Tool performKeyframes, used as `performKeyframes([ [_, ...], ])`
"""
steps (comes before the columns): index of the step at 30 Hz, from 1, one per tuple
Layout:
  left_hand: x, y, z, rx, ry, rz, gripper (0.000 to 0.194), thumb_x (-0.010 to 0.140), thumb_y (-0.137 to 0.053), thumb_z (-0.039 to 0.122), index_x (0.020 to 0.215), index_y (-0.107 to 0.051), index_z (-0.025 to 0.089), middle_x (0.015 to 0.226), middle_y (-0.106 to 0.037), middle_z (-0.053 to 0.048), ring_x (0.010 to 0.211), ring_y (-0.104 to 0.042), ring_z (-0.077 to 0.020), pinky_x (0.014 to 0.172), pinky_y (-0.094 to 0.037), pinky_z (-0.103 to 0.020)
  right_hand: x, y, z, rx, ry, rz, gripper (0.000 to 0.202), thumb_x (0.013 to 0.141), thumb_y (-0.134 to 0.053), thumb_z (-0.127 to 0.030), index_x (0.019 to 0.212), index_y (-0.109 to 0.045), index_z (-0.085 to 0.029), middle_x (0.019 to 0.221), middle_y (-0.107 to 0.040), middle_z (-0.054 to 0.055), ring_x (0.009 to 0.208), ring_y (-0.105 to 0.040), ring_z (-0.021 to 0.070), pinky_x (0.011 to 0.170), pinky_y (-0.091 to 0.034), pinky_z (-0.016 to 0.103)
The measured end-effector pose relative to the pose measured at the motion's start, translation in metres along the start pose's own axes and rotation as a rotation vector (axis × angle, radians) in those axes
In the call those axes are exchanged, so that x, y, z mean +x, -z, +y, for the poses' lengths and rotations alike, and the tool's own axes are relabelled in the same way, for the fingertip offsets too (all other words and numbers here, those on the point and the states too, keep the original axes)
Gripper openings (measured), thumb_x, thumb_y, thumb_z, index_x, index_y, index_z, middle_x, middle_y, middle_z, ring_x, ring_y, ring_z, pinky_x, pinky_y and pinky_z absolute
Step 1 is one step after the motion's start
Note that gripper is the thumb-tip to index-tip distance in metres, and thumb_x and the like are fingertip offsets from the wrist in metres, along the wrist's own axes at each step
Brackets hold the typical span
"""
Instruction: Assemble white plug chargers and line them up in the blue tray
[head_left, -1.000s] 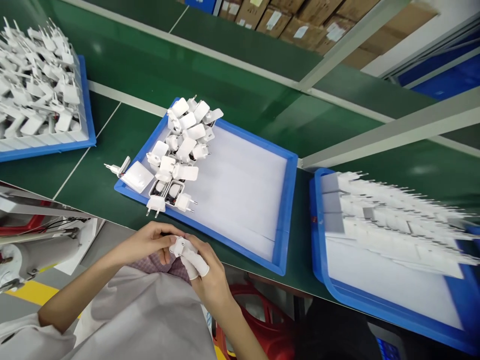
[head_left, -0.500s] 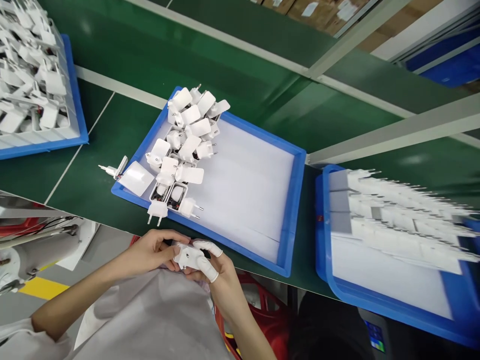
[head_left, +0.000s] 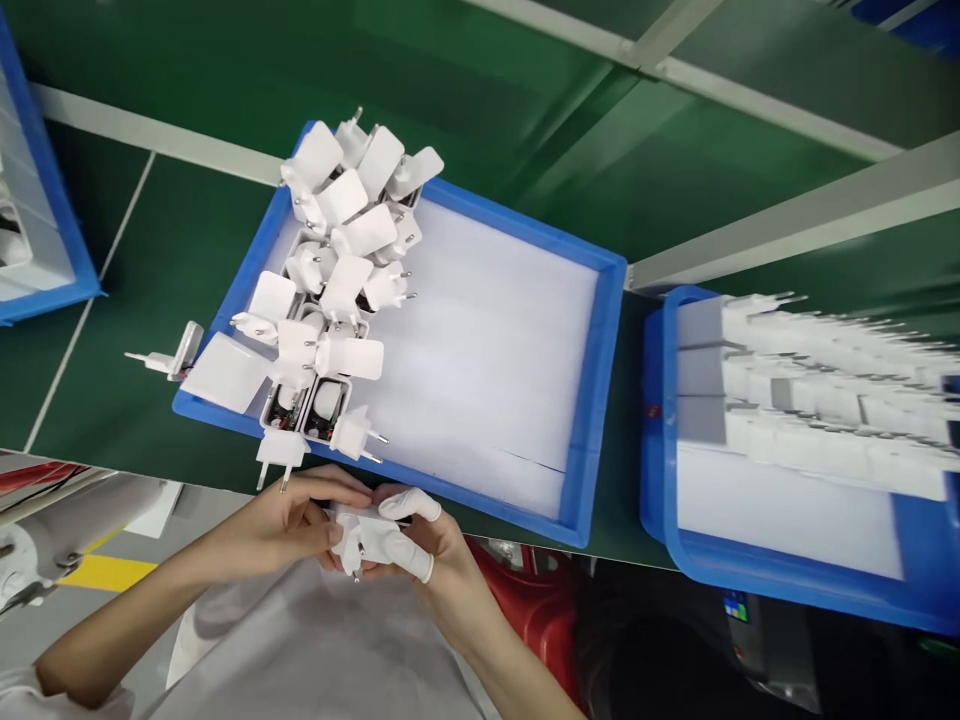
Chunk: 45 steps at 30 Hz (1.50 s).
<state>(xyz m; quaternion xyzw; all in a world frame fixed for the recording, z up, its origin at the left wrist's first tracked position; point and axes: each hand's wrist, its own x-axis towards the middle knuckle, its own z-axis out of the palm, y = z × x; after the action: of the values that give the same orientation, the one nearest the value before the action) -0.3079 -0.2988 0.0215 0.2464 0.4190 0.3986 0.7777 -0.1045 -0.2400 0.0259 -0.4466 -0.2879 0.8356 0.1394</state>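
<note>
Both hands hold one white plug adapter [head_left: 361, 541] close to my body, just below the table edge. My left hand [head_left: 301, 520] pinches its left end between thumb and fingers. White finger cots cover a finger and the thumb of my right hand [head_left: 431, 550], which grips the right end. Metal pins point toward me from the adapter's plug face. Beyond my hands, several white plug adapters [head_left: 364, 235] with loose covers are heaped over the left part of a shallow blue tray [head_left: 480, 487]. Two uncovered housings [head_left: 328, 405] at its near side show circuit parts inside.
To the right, a blue bin [head_left: 679, 520] holds rows of white adapters [head_left: 832, 400] with pins outward. At the far left is part of another blue tray [head_left: 56, 290] with a white container in it. A metal frame rail [head_left: 787, 220] runs behind the bench.
My view has shifted, so the left tray has mostly slid out of sight. The adapter in my hands has tilted slightly, and both hands keep their grip on it.
</note>
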Motion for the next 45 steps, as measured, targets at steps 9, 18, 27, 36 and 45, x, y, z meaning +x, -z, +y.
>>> performKeyframes([
  [9, -0.011, -0.017, 0.0, 0.245, -0.033, 0.149, 0.031, 0.1, -0.049, 0.039, 0.125, -0.067, 0.037, 0.123, -0.058, -0.007, 0.097, -0.066, -0.02, 0.075, -0.059, -0.025, -0.009, -0.015, 0.011, -0.231, 0.283, 0.043, 0.006, 0.096, -0.056, -0.035, 0.1, -0.057, -0.03, 0.107, -0.054, 0.001, 0.072, -0.064, 0.0103, 0.056, -0.06, 0.024],
  [18, -0.008, -0.024, -0.003, 0.119, -0.067, 0.261, 0.029, 0.098, -0.054, 0.042, 0.118, -0.072, 0.033, 0.117, -0.058, -0.006, 0.081, -0.069, -0.0153, 0.067, -0.062, -0.023, -0.008, -0.016, 0.018, -0.38, 0.379, 0.068, 0.005, 0.099, -0.047, -0.029, 0.099, -0.051, -0.027, 0.1, -0.053, 0.002, 0.076, -0.064, 0.0129, 0.054, -0.058, 0.023],
  [27, -0.004, -0.026, -0.01, 0.045, -0.094, 0.342, 0.036, 0.093, -0.06, 0.049, 0.115, -0.073, 0.025, 0.119, -0.061, -0.007, 0.066, -0.073, -0.0145, 0.06, -0.063, -0.026, 0.012, -0.007, 0.054, -0.48, 0.758, 0.184, 0.015, 0.098, -0.048, -0.025, 0.11, -0.056, -0.029, 0.106, -0.057, 0.005, 0.078, -0.064, 0.0155, 0.062, -0.057, 0.03],
  [36, -0.012, -0.019, -0.021, -0.017, -0.113, 0.382, 0.056, 0.094, -0.056, 0.053, 0.13, -0.061, 0.011, 0.063, -0.07, -0.004, 0.055, -0.066, -0.016, 0.054, -0.055, -0.023, 0.004, 0.011, 0.029, -0.929, 0.978, 0.161, 0.035, 0.091, -0.065, -0.036, 0.125, -0.057, -0.028, 0.122, -0.064, 0.01, 0.091, -0.07, 0.0231, 0.078, -0.058, 0.037],
  [45, -0.018, -0.004, -0.021, 0.21, -0.234, 0.575, 0.048, 0.09, -0.06, 0.051, 0.121, -0.066, 0.015, 0.062, -0.067, -0.002, 0.059, -0.056, -0.0172, 0.054, -0.046, -0.023, 0.008, -0.007, 0.022, -1.424, 0.951, 0.173, 0.027, 0.088, -0.058, -0.021, 0.115, -0.061, -0.024, 0.112, -0.07, 0.009, 0.091, -0.071, 0.0263, 0.073, -0.058, 0.036],
])
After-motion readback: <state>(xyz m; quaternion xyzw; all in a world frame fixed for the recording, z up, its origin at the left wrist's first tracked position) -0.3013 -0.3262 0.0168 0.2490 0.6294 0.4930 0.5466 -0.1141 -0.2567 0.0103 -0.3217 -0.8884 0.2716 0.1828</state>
